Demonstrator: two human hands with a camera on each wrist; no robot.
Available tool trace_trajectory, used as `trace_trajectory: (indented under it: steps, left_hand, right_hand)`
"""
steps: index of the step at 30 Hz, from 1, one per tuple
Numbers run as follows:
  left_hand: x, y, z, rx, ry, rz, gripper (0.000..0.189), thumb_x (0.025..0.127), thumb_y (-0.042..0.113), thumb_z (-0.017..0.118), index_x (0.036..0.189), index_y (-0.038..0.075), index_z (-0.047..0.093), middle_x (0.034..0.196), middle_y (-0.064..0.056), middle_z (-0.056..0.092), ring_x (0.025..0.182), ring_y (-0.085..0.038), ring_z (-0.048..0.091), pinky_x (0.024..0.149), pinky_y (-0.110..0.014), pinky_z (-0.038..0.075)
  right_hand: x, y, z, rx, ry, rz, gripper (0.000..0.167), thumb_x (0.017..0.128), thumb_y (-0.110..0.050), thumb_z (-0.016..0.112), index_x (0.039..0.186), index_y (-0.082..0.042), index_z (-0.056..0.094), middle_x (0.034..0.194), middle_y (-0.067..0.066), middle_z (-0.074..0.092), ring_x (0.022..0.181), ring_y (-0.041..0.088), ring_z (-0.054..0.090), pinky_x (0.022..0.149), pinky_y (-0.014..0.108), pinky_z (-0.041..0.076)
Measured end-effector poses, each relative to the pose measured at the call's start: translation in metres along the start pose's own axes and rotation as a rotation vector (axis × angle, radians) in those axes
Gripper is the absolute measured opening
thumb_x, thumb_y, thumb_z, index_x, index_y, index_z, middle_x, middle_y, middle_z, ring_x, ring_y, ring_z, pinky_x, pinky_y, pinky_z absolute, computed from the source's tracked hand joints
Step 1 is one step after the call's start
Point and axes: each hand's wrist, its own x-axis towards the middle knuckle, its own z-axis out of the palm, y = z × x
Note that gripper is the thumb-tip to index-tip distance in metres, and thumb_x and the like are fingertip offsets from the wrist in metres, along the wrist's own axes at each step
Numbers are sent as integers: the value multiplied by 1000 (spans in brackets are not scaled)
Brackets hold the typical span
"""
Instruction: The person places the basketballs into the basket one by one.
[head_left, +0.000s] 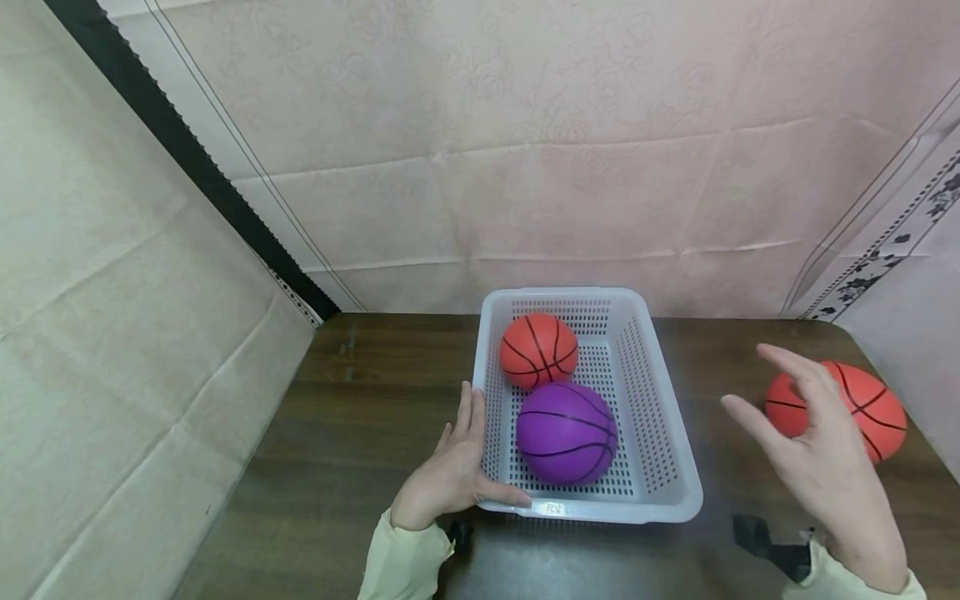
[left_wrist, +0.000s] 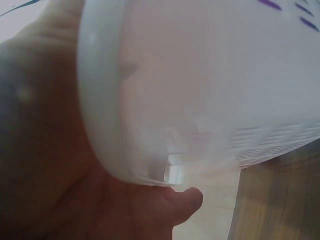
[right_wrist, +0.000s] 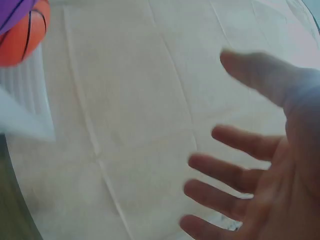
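Basket (head_left: 618,512) has purple ball (head_left: 567,434) near, orange ball (head_left: 538,351) far; left hand (head_left: 450,468) just rests straight-fingered on near-left corner, right hand (head_left: 828,454) hangs spread, empty, by right-side orange ball (head_left: 879,408).

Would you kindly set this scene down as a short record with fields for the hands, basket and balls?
Left hand: touching the basket at its near left corner
Right hand: holding nothing, fingers apart
Basket: pale, perforated, on the wooden table
Inside: purple ball, with an orange ball beyond it
Outside: second orange ball, right of the basket, partly behind the right hand
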Motion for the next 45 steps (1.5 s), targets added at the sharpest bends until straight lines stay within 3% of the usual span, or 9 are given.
trace_trajectory:
  steps: [3,7,10,13,18,26,36,45]
  left_hand:
    - [0,0,0,-2,5,7,147,58,62,84,153,11,-15,153,2,-35,146,-30,-6,114,-58,4]
    - [1,0,0,-12,7,7,147,58,61,84,154,11,-15,153,2,-35,146,-29,-7,114,-58,3]
    - [1,0,0,-19,7,4,147,58,60,85,154,11,-15,153,2,-35,146,-30,-7,114,-58,3]
    - [1,0,0,-24,5,0,147,58,60,85,154,11,-15,154,3,-35,146,-30,-7,114,-58,2]
    - [1,0,0,-21,4,-6,147,57,61,85,154,12,-15,154,3,-35,146,-32,-6,114,-58,3]
    - [1,0,0,-3,3,-1,147,58,61,84,154,11,-15,153,2,-35,146,-34,-5,114,-58,4]
    - [0,-1,0,2,10,13,147,58,62,84,154,10,-13,154,0,-34,146,-33,-6,114,-58,6]
    - [0,-1,1,11,14,21,148,57,64,83,154,9,-14,153,0,-35,146,-30,-7,114,-58,6]
  right_hand:
    - [2,9,-7,-42,99,110,72,87,-26,74,150,-26,39,153,3,32,132,31,30,106,38,28]
    - [3,23,-13,-76,230,236,68,89,-23,70,150,-19,39,155,2,28,136,25,28,107,33,27]
    - [3,31,-15,-89,298,300,68,92,-21,66,151,-16,34,157,4,22,142,24,21,115,47,17]
    - [3,36,-16,-119,324,366,69,94,-24,63,153,-14,28,157,9,17,144,27,17,115,54,15]
    - [4,42,-15,-102,313,466,74,95,-27,61,155,-14,20,158,11,12,145,30,13,115,56,14]
    - [7,58,-15,-103,276,534,82,94,-33,59,156,-14,9,158,10,4,145,31,6,114,57,13]
    - [8,75,-15,-95,199,532,90,95,-34,58,155,-4,-2,160,13,-14,145,31,-13,107,69,-9]
    - [12,81,-15,-137,121,548,92,96,-37,55,153,2,-6,158,21,-19,142,46,-14,104,73,-7]
